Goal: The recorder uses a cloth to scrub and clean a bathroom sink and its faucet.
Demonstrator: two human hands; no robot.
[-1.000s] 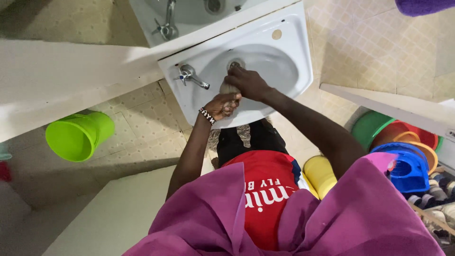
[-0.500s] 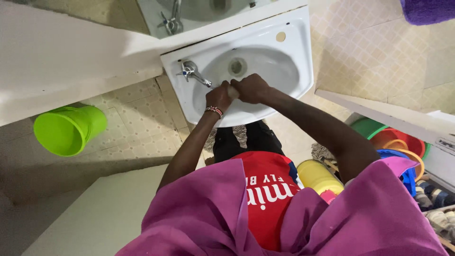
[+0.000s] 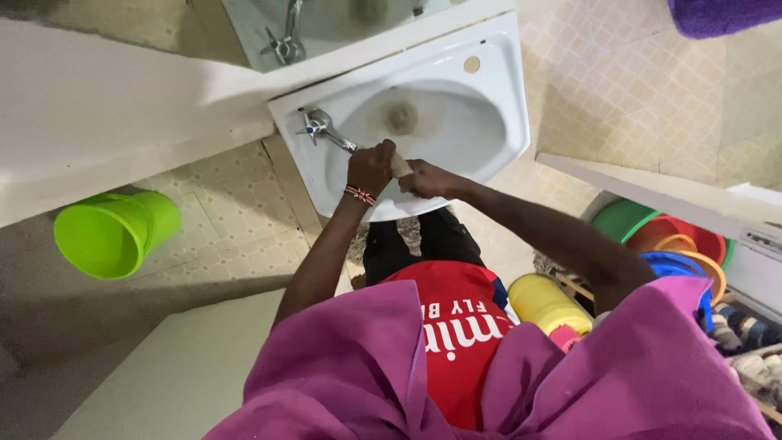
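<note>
Both hands work over the sink's (image 3: 505,122) front rim: left hand (image 3: 371,167) and right hand (image 3: 428,179) each closed on one end of a pale rag (image 3: 400,165). Step, as judged: wringing. Next calls for counter-twisting over the basin.

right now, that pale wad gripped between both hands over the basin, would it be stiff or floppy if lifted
Probably floppy: the pale wad looks bunched and squeezed between the left hand and right hand. Likely light for its size, unless it is wet. Held over the white washbasin, it may be wet and a little slippery.
</note>
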